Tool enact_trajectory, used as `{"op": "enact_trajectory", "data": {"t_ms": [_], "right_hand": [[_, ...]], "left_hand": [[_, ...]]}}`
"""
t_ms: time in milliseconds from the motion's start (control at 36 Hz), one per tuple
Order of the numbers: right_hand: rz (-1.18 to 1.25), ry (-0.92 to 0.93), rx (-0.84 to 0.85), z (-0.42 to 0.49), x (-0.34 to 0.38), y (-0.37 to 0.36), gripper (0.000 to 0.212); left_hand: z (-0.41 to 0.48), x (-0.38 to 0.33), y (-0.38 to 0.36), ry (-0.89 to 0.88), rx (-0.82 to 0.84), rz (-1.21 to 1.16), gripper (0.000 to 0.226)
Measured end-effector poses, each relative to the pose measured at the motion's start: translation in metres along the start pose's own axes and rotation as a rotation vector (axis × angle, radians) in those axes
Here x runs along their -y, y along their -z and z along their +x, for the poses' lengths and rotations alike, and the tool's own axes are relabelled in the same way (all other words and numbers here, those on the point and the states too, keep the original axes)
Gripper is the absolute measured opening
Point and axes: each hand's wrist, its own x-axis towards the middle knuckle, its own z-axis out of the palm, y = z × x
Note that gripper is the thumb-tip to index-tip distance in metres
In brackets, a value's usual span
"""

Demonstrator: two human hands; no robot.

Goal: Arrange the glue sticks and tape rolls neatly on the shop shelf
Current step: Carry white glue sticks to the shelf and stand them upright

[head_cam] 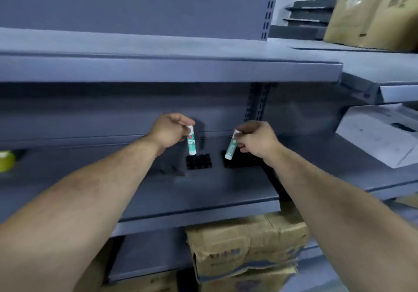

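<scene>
My left hand [168,132] pinches the white cap of a green-and-white glue stick [191,143], which hangs upright just above a black slotted tray [199,161] on the grey middle shelf [203,192]. My right hand [255,139] pinches the cap of a second glue stick [230,148], tilted with its lower end over another black tray [242,162] to the right. A yellowish tape roll [6,160] lies at the shelf's far left edge, blurred.
An upper grey shelf [169,68] overhangs the hands. White boxes [382,133] sit on the shelf to the right. Cardboard cartons [246,246] are stacked below, and another carton [373,13] stands at top right. A slotted upright [256,104] rises behind the trays.
</scene>
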Motion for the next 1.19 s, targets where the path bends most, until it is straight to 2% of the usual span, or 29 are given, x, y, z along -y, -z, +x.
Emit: {"op": "enact_trajectory", "data": {"t_ms": [83,167,250,417,1194], "right_hand": [[-0.057,0.06,0.025,0.014,-0.002,-0.019,0.011],[-0.241,0.16,0.042,0.027,0.0,-0.031,0.012],[-0.305,0.174,0.063,0.041,0.0,-0.041,0.014],[-0.312,0.199,0.064,0.058,-0.001,-0.053,0.014],[-0.224,0.177,0.082,0.069,-0.015,-0.063,0.017]], "left_hand": [[0.005,0.017,0.01,-0.007,-0.071,0.05,0.035],[0.012,0.03,0.012,-0.03,-0.112,0.107,0.036],[0.019,0.037,0.008,-0.039,-0.095,0.174,0.031],[0.032,0.046,-0.004,-0.059,-0.105,0.319,0.023],[0.038,0.068,-0.02,-0.12,-0.045,0.483,0.016]]}}
